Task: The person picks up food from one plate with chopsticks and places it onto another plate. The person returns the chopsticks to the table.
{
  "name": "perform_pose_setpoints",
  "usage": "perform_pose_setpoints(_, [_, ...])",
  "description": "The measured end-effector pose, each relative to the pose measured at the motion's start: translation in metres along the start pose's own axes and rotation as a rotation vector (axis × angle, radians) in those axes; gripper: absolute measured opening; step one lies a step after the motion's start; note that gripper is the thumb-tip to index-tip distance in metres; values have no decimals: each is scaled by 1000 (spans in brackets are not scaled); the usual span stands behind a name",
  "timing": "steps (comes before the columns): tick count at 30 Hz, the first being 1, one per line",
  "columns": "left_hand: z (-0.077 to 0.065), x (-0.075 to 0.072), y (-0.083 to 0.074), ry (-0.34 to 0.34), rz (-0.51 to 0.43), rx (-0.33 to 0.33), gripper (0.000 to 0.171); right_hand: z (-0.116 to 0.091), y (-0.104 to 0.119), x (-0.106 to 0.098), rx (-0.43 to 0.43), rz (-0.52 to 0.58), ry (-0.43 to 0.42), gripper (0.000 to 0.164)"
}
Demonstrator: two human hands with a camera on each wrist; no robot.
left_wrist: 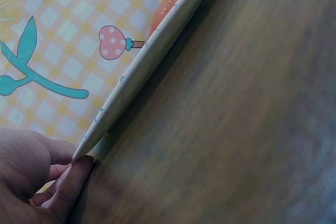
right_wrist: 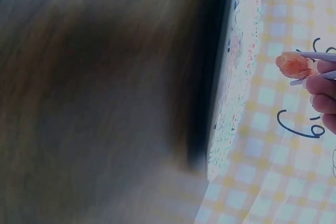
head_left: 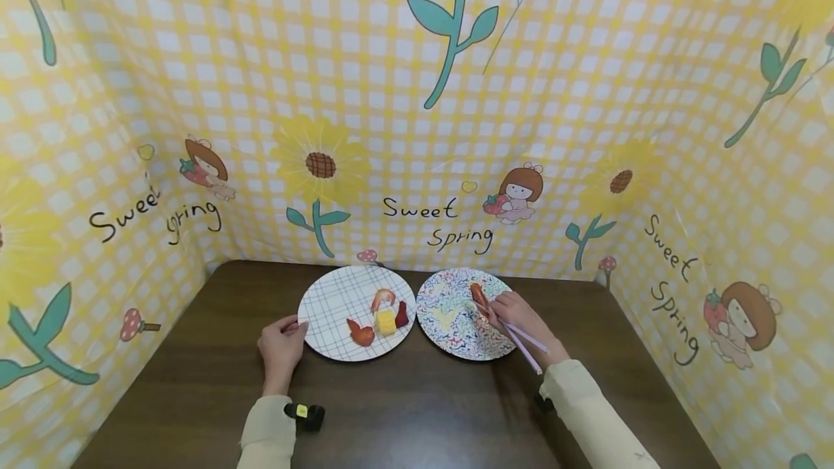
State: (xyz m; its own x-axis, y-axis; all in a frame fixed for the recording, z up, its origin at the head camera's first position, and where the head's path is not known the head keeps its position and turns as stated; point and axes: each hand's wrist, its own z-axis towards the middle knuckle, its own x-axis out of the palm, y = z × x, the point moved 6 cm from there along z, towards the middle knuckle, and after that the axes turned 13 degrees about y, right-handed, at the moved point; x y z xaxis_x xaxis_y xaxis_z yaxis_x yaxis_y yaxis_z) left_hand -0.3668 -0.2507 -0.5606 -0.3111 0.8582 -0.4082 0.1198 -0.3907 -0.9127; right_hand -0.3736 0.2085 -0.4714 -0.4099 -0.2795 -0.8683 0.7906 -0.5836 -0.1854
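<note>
My left hand (head_left: 281,346) pinches the left rim of a white plate with blue grid lines (head_left: 332,302); in the left wrist view its thumb and fingertips meet at the plate's edge. On that plate's right side lie a shrimp (head_left: 383,298), a yellow cube (head_left: 386,322), a dark red piece (head_left: 401,314) and an orange-red piece (head_left: 360,333). With my right hand (head_left: 526,323) I hold pale purple chopsticks (head_left: 525,350). Between their tips is an orange-brown food piece (right_wrist: 294,65), over the colourfully speckled plate (head_left: 449,339).
Both plates stand side by side near the back of a dark brown wooden table (head_left: 404,411). Yellow checked cloth (head_left: 417,143) with flowers and lettering hangs behind and along both sides. A small black device (head_left: 309,417) is strapped at the left wrist.
</note>
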Motion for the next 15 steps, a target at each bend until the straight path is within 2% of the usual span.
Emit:
perform_pose_setpoints(5, [1,0,0,-1,5,-2,33,5,1,1,21,5,17,14])
perform_pose_setpoints(15, [0,0,-1,8,-9,-6,34,14,6,-2,-40,-5,-74,13])
